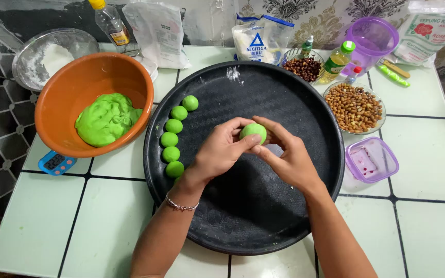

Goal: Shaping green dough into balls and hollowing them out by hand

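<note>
Right now, the left hand (221, 152) and the right hand (289, 157) pinch a green dough ball (253, 131) between their fingers, above the middle of the black tray (263, 221). Six more green balls (173, 139) sit along the tray's left edge, and an orange bowl (78, 82) of green dough stands left of the tray.

Pale green tiled table (428, 154), black round tray (243, 216), orange bowl (68, 87), peanut dish (355, 107), purple tub (371, 160)
</note>
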